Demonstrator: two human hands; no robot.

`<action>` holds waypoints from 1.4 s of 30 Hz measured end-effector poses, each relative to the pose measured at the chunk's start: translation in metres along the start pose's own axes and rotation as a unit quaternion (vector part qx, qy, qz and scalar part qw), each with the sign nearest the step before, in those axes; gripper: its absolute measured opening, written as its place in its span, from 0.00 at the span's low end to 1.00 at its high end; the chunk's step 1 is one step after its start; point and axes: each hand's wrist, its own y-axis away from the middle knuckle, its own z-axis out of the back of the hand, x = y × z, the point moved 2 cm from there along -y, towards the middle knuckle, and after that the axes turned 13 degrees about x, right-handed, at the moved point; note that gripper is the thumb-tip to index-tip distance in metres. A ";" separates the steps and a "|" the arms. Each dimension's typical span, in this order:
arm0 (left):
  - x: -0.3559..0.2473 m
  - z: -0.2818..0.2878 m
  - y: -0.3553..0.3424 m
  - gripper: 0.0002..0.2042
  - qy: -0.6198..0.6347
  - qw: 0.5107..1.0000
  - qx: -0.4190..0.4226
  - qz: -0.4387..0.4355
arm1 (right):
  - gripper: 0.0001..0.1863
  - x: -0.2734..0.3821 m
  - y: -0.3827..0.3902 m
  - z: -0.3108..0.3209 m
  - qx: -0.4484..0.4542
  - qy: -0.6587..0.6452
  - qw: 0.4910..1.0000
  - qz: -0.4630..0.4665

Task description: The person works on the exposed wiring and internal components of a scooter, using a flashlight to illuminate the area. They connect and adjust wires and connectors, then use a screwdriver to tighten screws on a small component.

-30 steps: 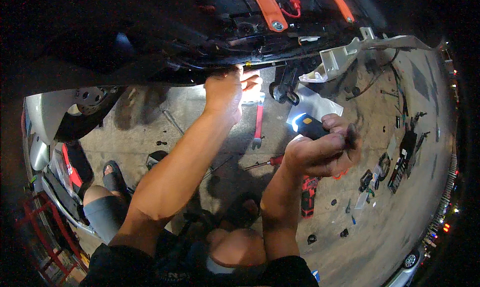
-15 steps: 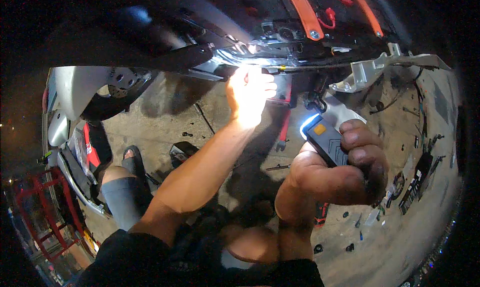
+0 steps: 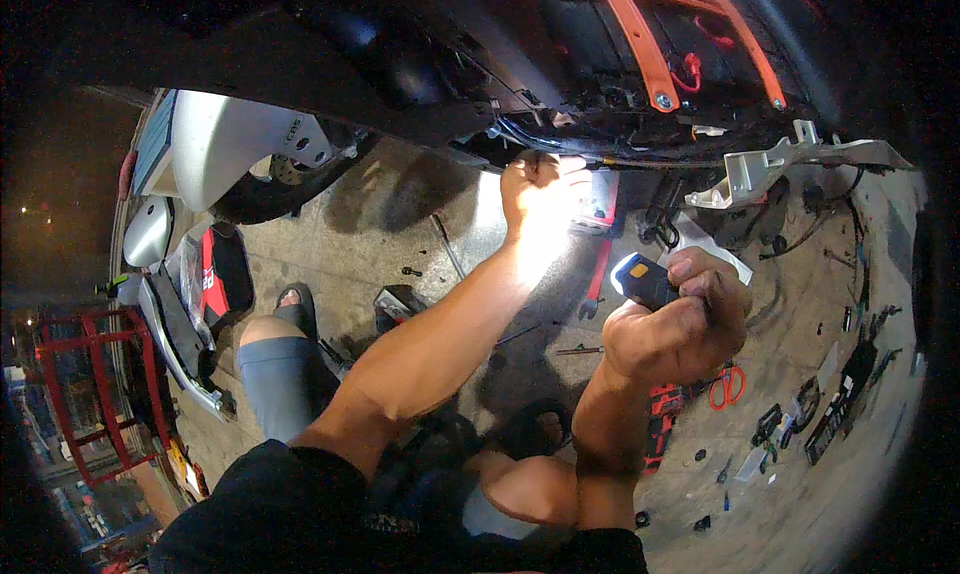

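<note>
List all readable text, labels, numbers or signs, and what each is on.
Wording isn't copied out here, only where it stands:
Pale fender: short dark lettering, legible.
Red-and-black item at left: pale lettering, partly cut off.
Long black part on the floor: pale marks, too small to read.
Lamp in the right hand: nothing legible.

Short row of dark capitals on motorcycle's white front fender (image 3: 225, 159). Few pale characters on red part of red-and-black case (image 3: 225, 274). Faint marks on black shirt (image 3: 400, 548), too dim to read.
</note>
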 end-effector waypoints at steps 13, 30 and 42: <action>-0.031 -0.020 0.023 0.07 -0.214 0.966 -0.062 0.133 | 0.22 0.006 0.002 -0.002 -0.012 -0.038 0.998 -0.058; -0.164 -0.096 0.128 0.17 -0.077 0.968 0.181 0.157 | 0.19 0.090 -0.045 0.025 0.114 -0.320 0.907 0.250; -0.215 -0.029 0.105 0.22 -0.420 0.848 0.303 0.114 | 0.28 0.154 -0.090 0.060 0.147 -0.185 0.967 0.092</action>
